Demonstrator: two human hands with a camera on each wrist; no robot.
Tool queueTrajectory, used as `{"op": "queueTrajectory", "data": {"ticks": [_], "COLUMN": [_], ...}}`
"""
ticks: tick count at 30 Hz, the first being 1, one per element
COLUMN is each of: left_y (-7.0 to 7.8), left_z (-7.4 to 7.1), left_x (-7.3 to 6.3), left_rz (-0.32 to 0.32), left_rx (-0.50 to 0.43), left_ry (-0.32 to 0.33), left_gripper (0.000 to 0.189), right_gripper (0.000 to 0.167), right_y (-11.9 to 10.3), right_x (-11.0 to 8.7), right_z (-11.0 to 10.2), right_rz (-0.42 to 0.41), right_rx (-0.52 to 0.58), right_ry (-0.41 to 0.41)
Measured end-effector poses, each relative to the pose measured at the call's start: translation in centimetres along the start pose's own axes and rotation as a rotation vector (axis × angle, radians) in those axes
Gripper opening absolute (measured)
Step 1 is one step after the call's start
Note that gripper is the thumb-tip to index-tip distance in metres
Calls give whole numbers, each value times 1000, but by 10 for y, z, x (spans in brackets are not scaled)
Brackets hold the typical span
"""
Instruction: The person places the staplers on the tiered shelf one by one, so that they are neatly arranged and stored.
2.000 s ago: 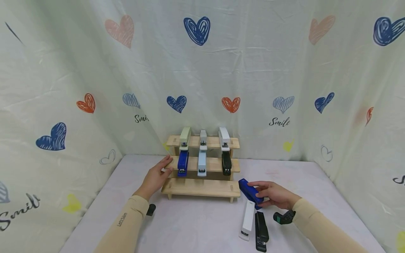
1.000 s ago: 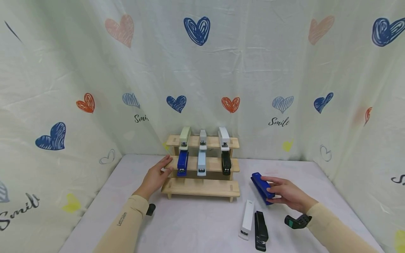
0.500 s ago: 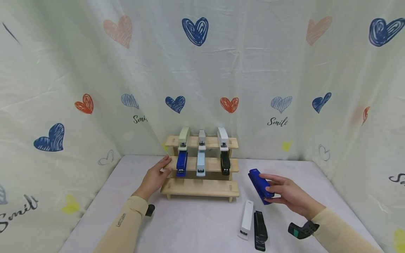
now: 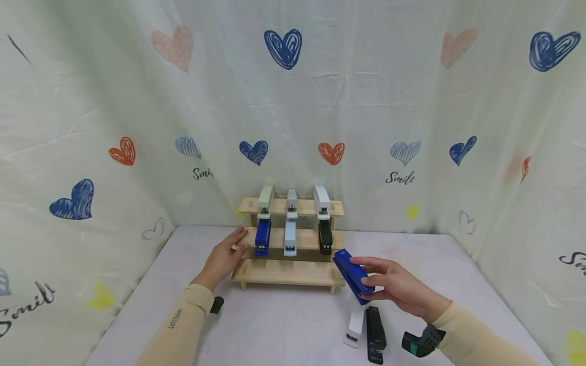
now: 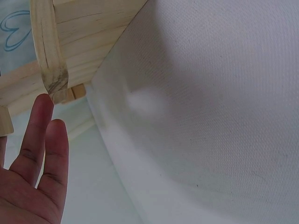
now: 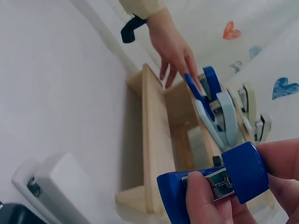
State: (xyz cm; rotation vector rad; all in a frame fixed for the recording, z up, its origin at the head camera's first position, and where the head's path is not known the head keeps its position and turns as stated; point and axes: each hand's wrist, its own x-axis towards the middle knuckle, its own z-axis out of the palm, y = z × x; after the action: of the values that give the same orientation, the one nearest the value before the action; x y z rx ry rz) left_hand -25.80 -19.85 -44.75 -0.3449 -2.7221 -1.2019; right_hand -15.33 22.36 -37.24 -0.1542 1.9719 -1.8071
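Blue stapler [image 4: 351, 272] in hand, a person extends both arms over a pale tabletop [image 4: 274, 330]. Thumb and fingers of the right hand [image 4: 398, 284] pinch the stapler from its sides, parted only by its body; the right wrist view shows bare metal between its upper and lower halves. It juts ahead of those fingers, angled away to the left, near the right end of a three-tier wooden rack [image 4: 288, 277]. Just nearer the person than the right fingers, a white stapler [image 4: 354, 328] lies on the tabletop, its far end hidden behind the held one, with a black stapler [image 4: 376, 333] beside it on the right.

Across from there, the left hand [image 4: 224, 256] rests at the left end of the rack's middle shelf [image 4: 276, 238], fingertips at the wood, fingers nearly straight with nothing in their grasp. Just right of those fingertips stand a second blue stapler [image 4: 263, 235], a light blue stapler [image 4: 290, 235] and, farther along, a second black stapler [image 4: 325, 235]. Above and beyond the left fingers, the top shelf [image 4: 306, 206] bears a pale green stapler [image 4: 266, 198], a grey stapler [image 4: 292, 201] and a second white stapler [image 4: 322, 198]. Behind rack and fingers hangs a heart-printed curtain [image 4: 293, 101].
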Motion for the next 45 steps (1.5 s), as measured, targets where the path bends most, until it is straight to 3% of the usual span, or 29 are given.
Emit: {"op": "queueTrajectory", "data": {"ticks": [8,19,26,38,45], "left_y": [1,0,0,2,0], "left_z": [-1,-3,-3,-3,-1], "left_x": [-1,-1,-2,0,0], "left_rz": [-13,-2,10,6,4], "left_rx": [7,20,18,12,8], "left_ry": [-1,3,15,5,-2], "left_gripper": [50,49,50,50,50], "right_gripper": [48,44,47,51,63], "right_y": [-2,2,7,16,22], "right_x": [17,56,80,106,114], "right_z": [33,103,141,173,188], "right_rz": [33,46,62,-23,-54], "right_rx": [-12,53,113,194,257], "right_ry": [-26,-39,8,86,132]}}
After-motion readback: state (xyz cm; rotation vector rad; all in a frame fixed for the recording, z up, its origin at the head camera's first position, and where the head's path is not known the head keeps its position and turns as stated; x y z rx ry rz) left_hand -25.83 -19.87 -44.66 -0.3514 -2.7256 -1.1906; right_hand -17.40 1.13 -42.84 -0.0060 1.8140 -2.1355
